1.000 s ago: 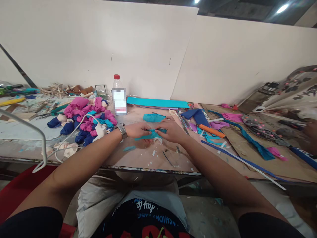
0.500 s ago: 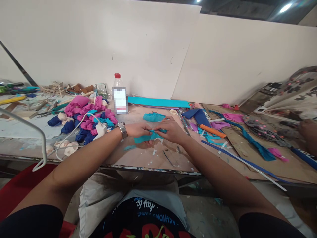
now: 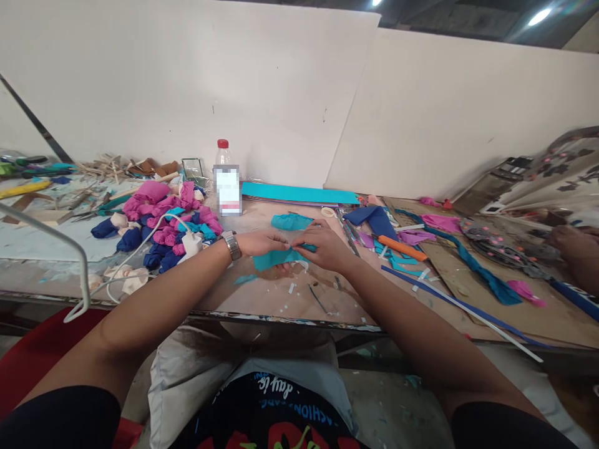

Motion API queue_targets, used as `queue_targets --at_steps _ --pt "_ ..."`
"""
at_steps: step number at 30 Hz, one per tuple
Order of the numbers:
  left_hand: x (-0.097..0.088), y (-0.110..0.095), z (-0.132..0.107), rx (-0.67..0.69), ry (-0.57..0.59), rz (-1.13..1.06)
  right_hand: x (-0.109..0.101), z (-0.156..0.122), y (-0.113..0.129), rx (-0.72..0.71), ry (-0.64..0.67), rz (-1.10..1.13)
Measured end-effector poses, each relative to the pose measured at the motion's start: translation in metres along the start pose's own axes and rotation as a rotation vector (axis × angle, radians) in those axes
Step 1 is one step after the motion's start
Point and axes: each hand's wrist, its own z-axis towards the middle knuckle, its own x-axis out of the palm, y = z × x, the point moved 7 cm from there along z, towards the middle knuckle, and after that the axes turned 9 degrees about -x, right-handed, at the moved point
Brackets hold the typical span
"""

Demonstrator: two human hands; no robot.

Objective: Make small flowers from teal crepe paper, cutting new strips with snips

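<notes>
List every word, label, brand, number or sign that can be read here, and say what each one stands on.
"day is": white script on the dark shirt.
"HION": blue capitals lower on the same shirt; the letters around them are unclear.
Other blue letters on the shirt: too blurred to read.
Bottle label: pixelated, unreadable.
Blue object at the right edge: pale marks, too blurred and cut off to read.

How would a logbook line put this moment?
Left hand: at turquoise piece | right hand: pinching it | beyond: second turquoise piece on table
</notes>
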Motion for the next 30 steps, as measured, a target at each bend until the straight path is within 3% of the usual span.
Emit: queue_targets --at_steps 11,18,22,30 --pt "-0.006 -0.004 0.001 0.071 -0.047 0.059 -0.001 0.000 0.002 -0.015 0.001 0.009" --pt "-0.005 -0.016 -0.003 0.207 -0.086 0.335 -0.001 0.002 0.004 -0.024 0.000 0.034" --pt "-0.007 -0.014 -0.003 0.177 -0.112 0.284 -0.002 0.001 0.002 -0.028 -0.038 0.022" --pt "-0.012 -0.023 -0.006 0.299 -0.294 0.612 0.001 -0.001 -0.002 0.017 -0.017 -0.003"
